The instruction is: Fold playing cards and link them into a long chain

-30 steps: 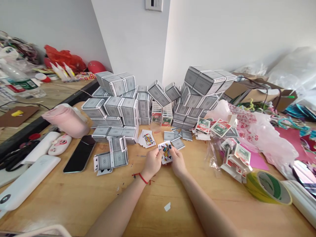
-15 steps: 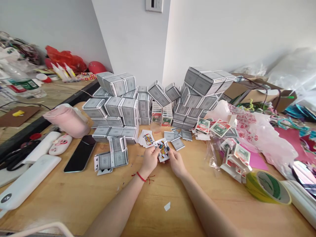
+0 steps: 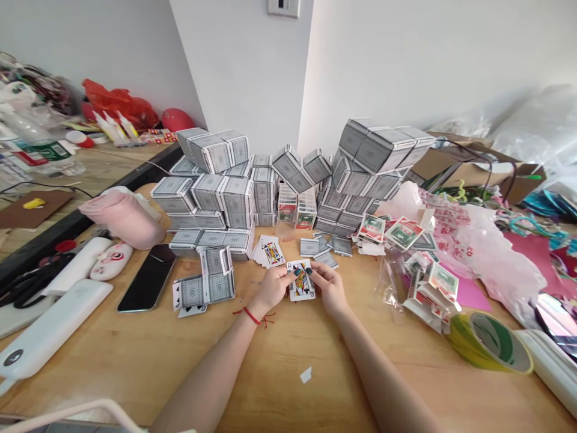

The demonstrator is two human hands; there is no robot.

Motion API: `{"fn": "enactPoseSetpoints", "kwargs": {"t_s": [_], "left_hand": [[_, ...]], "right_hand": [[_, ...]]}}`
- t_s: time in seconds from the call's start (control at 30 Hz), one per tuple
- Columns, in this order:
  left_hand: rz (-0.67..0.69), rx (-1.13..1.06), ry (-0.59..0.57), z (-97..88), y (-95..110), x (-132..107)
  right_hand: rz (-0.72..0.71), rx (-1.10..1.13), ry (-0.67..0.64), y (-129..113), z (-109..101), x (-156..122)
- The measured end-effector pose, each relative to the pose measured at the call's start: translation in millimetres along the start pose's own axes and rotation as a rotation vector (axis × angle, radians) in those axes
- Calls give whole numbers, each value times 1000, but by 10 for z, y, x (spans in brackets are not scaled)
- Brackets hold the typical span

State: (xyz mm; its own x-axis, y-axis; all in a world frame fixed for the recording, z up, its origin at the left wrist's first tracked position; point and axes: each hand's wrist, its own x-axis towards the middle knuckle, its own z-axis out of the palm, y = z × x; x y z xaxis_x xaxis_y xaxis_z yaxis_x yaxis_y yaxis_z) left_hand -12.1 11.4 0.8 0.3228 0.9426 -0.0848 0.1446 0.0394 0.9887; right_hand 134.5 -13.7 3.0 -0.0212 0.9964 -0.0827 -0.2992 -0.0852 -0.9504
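Note:
Both my hands hold face-up playing cards (image 3: 301, 287), with a queen of clubs on top, low over the middle of the table. My left hand (image 3: 273, 286) grips the left side, thumb on the card's face. On the right side, my right hand (image 3: 330, 290) pinches with its thumb near the upper edge. How many cards lie under the queen is hidden. Just beyond sits a fanned pile of face-up cards (image 3: 272, 251). Several face-down cards (image 3: 321, 248) are scattered to its right. An L-shaped piece made of cards (image 3: 213, 282) lies left of my hands.
Blocks of stacked cards (image 3: 220, 198) rise at the back, left and right (image 3: 374, 156). Card boxes (image 3: 433, 288), a plastic bag (image 3: 478, 240) and a yellow tape roll (image 3: 491, 343) lie right. A phone (image 3: 146, 278) and a white device (image 3: 54, 331) lie left.
The held cards have been turned from a tilt to nearly straight, with more of the queen showing. My right hand has shifted slightly to the right.

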Motion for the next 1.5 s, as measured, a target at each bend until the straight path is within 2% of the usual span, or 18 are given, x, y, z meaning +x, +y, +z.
{"fn": "enactPoseSetpoints", "kwargs": {"t_s": [0.1, 0.27, 0.6, 0.73, 0.93, 1.2, 1.5], "left_hand": [[58, 33, 56, 21, 30, -12], [187, 69, 262, 73, 41, -25], [133, 133, 461, 244, -33, -83], [141, 173, 475, 245, -33, -95], [231, 221, 442, 221, 32, -118], [207, 187, 385, 212, 39, -135], [241, 194, 395, 219, 48, -138]], "right_hand": [[-3, 36, 21, 5, -1, 5], [-52, 21, 81, 28, 24, 15], [-85, -64, 162, 81, 86, -2], [-93, -115, 190, 107, 80, 3], [-92, -107, 129, 110, 84, 6], [-115, -127, 114, 90, 76, -8], [-130, -133, 98, 52, 93, -18]]}}
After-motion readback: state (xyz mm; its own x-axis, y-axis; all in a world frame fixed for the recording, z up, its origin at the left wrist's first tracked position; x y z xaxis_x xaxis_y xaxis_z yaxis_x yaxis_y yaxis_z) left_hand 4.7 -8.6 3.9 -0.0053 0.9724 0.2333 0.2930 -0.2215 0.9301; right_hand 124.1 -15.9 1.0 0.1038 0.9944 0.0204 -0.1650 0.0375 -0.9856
